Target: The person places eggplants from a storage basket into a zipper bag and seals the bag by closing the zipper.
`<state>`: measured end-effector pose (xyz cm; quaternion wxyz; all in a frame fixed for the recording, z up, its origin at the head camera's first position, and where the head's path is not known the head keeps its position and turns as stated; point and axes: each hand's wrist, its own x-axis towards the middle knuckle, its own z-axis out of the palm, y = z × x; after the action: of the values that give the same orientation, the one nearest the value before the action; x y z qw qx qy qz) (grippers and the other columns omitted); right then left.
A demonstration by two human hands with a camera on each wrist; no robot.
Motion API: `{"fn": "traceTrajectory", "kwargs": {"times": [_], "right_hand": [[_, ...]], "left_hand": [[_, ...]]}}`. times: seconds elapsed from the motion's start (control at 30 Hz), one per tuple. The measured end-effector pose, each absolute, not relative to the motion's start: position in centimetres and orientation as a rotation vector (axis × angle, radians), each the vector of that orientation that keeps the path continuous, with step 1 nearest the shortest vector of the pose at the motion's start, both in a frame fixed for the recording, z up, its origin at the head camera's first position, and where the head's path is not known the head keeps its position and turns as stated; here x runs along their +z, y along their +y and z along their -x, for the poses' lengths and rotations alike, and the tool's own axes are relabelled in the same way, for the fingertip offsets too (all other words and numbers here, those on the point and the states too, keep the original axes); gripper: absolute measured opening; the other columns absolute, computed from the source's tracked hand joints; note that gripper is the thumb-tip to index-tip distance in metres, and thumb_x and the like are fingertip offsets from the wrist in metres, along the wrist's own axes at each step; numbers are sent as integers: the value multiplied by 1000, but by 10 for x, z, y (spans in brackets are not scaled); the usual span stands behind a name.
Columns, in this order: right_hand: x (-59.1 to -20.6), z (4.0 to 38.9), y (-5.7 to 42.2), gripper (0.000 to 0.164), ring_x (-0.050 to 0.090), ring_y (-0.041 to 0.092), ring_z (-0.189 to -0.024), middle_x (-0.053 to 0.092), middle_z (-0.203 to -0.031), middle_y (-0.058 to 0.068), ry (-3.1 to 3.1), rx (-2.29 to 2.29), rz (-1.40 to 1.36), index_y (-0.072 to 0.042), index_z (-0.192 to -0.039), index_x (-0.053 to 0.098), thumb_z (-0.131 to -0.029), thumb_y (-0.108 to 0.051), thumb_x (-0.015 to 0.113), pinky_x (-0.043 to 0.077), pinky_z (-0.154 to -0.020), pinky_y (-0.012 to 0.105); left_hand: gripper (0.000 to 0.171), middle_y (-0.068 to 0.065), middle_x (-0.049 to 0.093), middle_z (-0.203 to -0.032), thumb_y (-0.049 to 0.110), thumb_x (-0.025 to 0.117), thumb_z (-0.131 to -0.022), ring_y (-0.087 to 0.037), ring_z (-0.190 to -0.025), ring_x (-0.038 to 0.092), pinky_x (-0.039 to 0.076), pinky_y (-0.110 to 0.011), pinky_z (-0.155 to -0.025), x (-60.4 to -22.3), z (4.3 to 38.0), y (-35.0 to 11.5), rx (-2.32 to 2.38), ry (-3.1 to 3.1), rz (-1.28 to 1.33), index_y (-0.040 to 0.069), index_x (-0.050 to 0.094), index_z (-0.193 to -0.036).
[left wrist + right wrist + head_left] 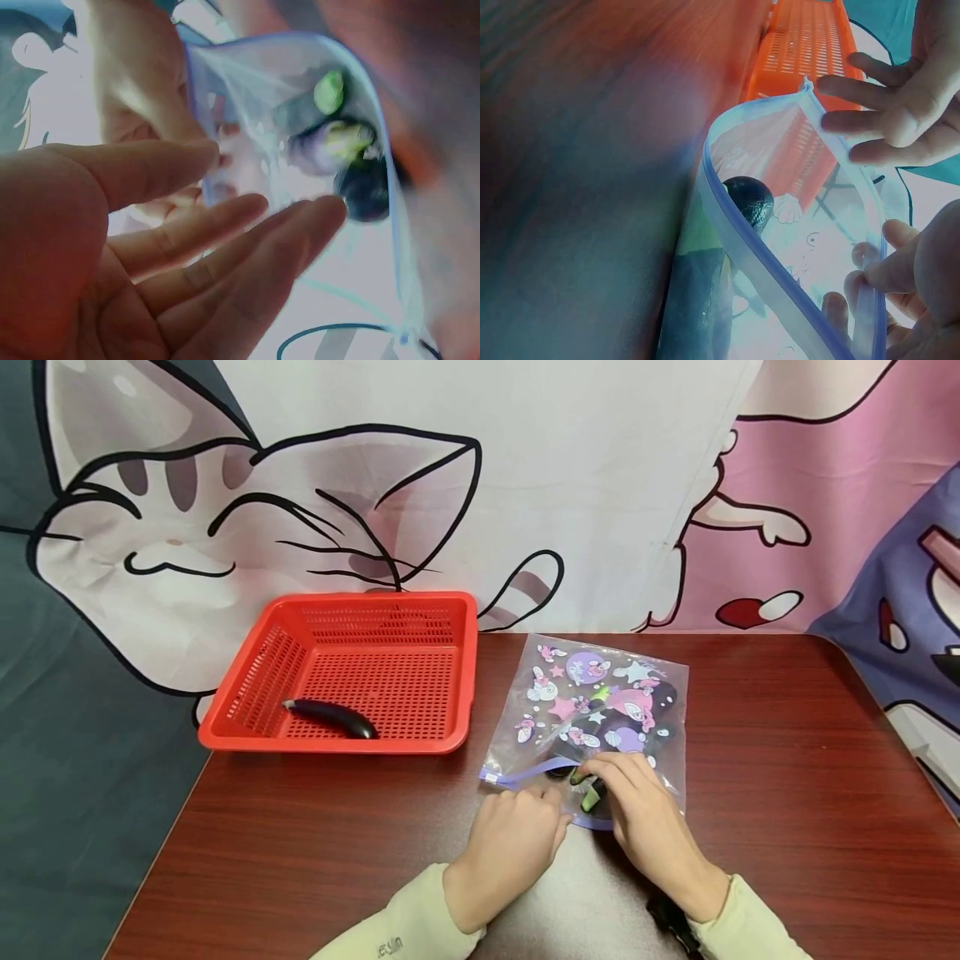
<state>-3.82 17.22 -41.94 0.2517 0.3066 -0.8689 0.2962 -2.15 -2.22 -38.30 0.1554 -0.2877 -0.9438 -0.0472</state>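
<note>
A clear printed zip bag [558, 710] with a purple-blue zip edge lies on the table, its mouth facing me and spread apart. Inside are several dark eggplants [330, 142], some showing green stem ends. My right hand [648, 827] pinches one side of the bag's rim between thumb and fingers, as the right wrist view [900, 277] shows. My left hand [513, 839] is at the mouth's near left side, its fingers extended beside the rim and gripping nothing in the left wrist view. Another dark eggplant [333, 717] lies in the red basket [330, 745].
The red perforated basket stands at the table's back left, left of the bag. Brown tabletop [810, 793] extends to the right of the bag. Behind the table hangs a cartoon-printed cloth [600, 485].
</note>
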Motion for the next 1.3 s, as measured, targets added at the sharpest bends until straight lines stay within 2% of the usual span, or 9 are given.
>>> {"fn": "traceTrajectory", "kwargs": {"times": [0.27,0.47,0.57,0.73,0.93,1.07,1.17,1.3], "right_hand": [[-419,38,172,42,57,25,-101,65,-115,8,-2362,801,-833,-4,-111,67,-107,-13,26,39,-94,26],[-419,38,172,42,57,26,-101,65,-114,8,-2363,804,-828,-4,-110,67,-107,-14,26,40,-93,28],[-420,38,172,42,57,26,-101,65,-114,8,-2359,805,-829,-4,-110,67,-107,-13,26,40,-93,28],[-420,38,173,42,57,26,-101,65,-114,9,-2366,800,-829,-4,-110,67,-107,-13,26,40,-93,27],[-420,38,173,43,57,25,-101,65,-115,8,-2380,804,-824,-4,-110,67,-108,-14,26,40,-93,28],[-420,39,173,42,57,25,-100,65,-114,8,-2377,802,-824,-4,-110,67,-108,-14,26,39,-93,28],[-420,39,173,42,57,25,-100,65,-114,8,-2373,804,-827,-4,-110,67,-108,-14,26,40,-93,27],[-420,39,173,43,57,25,-100,65,-114,7,-2380,807,-826,-4,-111,67,-107,-14,25,40,-93,27]], "left_hand": [[26,2,65,-65,37,74,-88,-23,-53,64,39,-34,-41,-364,32,-45,-253,-2752,785,17,64,-74],[31,3,54,-56,32,74,-88,-22,-48,58,32,-32,-39,-352,44,-64,-378,-2753,766,18,55,-68],[21,2,61,-63,30,75,-88,-21,-51,60,33,-31,-39,-345,49,-75,-397,-2741,753,16,65,-75],[18,1,64,-68,30,72,-90,-21,-55,61,36,-33,-41,-330,58,-91,-356,-2783,735,15,68,-82],[17,0,67,-75,30,73,-92,-23,-66,66,45,-39,-49,-316,71,-112,-305,-2879,733,14,70,-90],[19,-1,68,-76,28,74,-90,-23,-68,67,50,-42,-54,-309,81,-127,-264,-2896,720,11,70,-94],[28,-6,74,-91,27,75,-90,-27,-79,71,54,-46,-63,-306,87,-139,-240,-2916,717,7,72,-109],[35,-10,74,-100,26,74,-91,-31,-88,71,56,-49,-70,-304,95,-152,-193,-2977,727,4,70,-117]]}}
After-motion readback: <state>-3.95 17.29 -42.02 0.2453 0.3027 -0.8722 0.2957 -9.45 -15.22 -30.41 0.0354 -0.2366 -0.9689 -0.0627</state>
